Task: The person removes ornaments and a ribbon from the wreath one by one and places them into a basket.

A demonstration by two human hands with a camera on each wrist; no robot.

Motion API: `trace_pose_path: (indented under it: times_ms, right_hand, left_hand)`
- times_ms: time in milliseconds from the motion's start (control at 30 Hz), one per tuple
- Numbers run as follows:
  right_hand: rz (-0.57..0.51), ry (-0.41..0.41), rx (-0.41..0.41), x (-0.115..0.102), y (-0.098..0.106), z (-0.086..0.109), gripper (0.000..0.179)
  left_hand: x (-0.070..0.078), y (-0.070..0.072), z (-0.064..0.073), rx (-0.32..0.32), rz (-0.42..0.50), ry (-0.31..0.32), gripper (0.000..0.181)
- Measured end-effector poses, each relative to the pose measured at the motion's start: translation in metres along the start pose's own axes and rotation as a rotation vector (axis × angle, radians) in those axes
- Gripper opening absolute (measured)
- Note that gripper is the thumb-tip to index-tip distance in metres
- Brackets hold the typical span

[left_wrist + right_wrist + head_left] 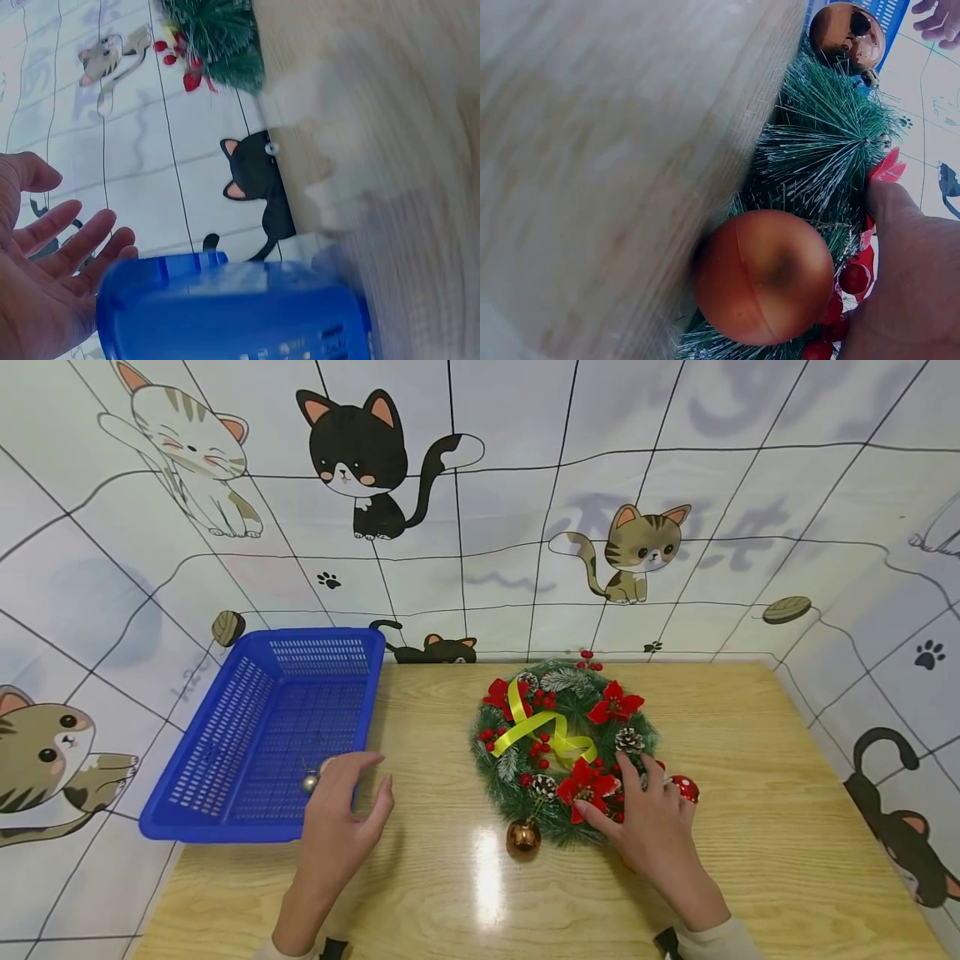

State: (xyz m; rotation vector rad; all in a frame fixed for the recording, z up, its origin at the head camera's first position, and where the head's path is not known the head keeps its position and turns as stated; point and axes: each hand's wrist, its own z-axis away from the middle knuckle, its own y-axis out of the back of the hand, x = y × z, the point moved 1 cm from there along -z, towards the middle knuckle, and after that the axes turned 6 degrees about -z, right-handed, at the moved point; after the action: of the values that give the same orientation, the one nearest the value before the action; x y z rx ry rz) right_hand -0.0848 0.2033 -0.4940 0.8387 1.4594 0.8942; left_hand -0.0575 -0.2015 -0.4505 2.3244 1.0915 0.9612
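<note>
A green Christmas wreath [498,781] lies on the table, with red poinsettias [615,703], pinecones [628,741], red berries and a loose yellow ribbon [525,727] across it. My right hand [656,827] rests over its lower right part, thumb at a red poinsettia [585,789], fingers spread. A shiny copper ball [523,840] hangs at the front edge. A matte orange ball [765,277] shows below that hand in the right wrist view. My left hand [345,810] is held, fingers apart and holding nothing, by the near right corner of a blue basket [255,831].
Inside the basket lies a small metallic bauble [310,782], with another round piece partly hidden by the left hand. A red mushroom with white dots [686,788] sits at the wreath's right edge. The wooden table [787,793] meets a cat-print wall covering [510,518] behind.
</note>
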Motion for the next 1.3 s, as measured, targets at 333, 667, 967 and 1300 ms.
trace_pose_path:
  times_ms: [333, 667, 967, 1300]
  right_hand:
    - [0.004, 0.006, 0.005, -0.001, 0.001, -0.001, 0.104]
    - [0.001, -0.009, -0.015, -0.002, 0.001, -0.001, 0.105]
    - [-0.003, -0.018, -0.02, -0.001, 0.001, -0.001, 0.107]
    - [-0.01, -0.034, -0.03, 0.001, -0.002, 0.001, 0.108]
  left_hand:
    - [0.014, -0.016, 0.003, -0.045, 0.045, 0.004, 0.037]
    - [0.033, -0.035, 0.004, -0.094, 0.075, -0.018, 0.037]
    - [0.047, -0.051, 0.006, -0.224, 0.063, -0.003, 0.039]
    - [0.061, -0.072, 0.02, -0.306, 0.104, -0.049, 0.043]
